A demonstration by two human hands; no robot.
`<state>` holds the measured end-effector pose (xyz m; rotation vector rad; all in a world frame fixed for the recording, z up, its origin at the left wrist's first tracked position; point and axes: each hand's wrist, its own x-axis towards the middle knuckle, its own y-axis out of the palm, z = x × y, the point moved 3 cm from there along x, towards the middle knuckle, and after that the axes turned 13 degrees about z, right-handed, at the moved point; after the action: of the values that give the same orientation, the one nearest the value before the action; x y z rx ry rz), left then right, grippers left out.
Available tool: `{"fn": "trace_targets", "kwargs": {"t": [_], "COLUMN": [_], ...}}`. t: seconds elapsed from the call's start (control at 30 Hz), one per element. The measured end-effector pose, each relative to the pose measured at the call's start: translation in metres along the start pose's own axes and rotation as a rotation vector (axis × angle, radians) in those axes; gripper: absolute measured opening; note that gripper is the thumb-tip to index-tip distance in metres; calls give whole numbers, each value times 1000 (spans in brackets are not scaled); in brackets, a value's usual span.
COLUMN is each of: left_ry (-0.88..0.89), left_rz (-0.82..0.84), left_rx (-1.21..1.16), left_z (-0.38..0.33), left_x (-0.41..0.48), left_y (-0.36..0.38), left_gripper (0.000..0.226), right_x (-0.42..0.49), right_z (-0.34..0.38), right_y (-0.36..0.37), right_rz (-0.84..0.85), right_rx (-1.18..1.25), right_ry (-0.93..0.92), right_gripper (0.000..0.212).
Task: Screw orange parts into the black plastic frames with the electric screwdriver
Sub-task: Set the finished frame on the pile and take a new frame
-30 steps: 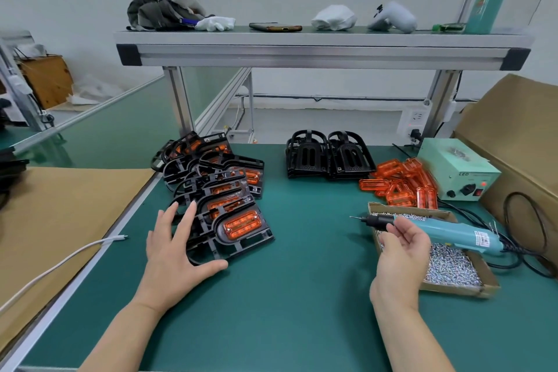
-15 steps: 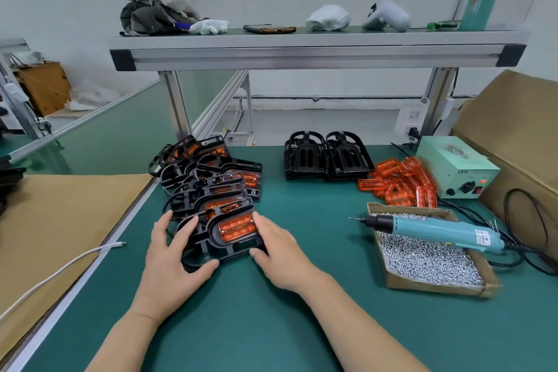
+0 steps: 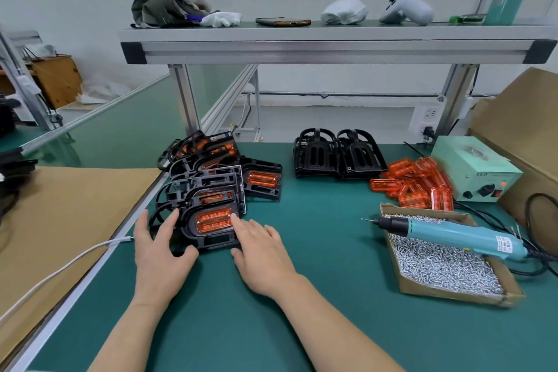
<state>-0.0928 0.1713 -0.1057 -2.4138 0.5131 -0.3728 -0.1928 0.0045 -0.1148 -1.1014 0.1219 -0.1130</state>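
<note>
Flanking the top black frame (image 3: 216,242), my left fingers (image 3: 169,226) and right fingers (image 3: 241,228) lie straight on it, gripping nothing; the screwdriver (image 3: 453,234) lies crosswise to their right, tip toward the nearer right fingers.

Both my hands on the front frame of the pile.
My left hand (image 3: 160,248) lies flat on the left side of the black frame (image 3: 217,240). My right hand (image 3: 262,251) lies on its right edge, one finger touching the orange part (image 3: 211,219). The electric screwdriver (image 3: 453,234) rests across the box of screws (image 3: 447,272), well apart on the table (image 3: 317,251).
</note>
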Motion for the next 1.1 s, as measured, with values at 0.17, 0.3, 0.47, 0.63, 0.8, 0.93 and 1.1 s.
{"fn": "trace_targets", "kwargs": {"t": [0.17,0.3,0.47,0.63,0.8,0.93,1.1], "left_ry": [26,48,128,347,650,741,669], "left_rz": [-29,-74,-175,-325,-93,274,370], "left_rx": [-20,17,141,361,399,465,429], "left_z": [-3,-4,-9,-32,-76,-87,-83], "left_x": [-4,-6,-8,-16,-30,-28,-23], "left_y": [-1,-1,0,16,67,95,96], "left_gripper": [65,63,58,67,44,14,17], "right_x": [-5,-8,-11,-10,-6,12,43], "right_z": [-3,-7,-14,-20,-34,-58,-104], "right_y": [-1,-3,-5,-15,-39,-78,-121], "right_rz": [-37,-102,-123,-254,-535,-576,-362], "right_rx": [75,172,393,659,751,494,-34], "right_ry": [-1,18,82,132,244,302,503], "right_gripper": [66,61,64,65,53,50,58]}}
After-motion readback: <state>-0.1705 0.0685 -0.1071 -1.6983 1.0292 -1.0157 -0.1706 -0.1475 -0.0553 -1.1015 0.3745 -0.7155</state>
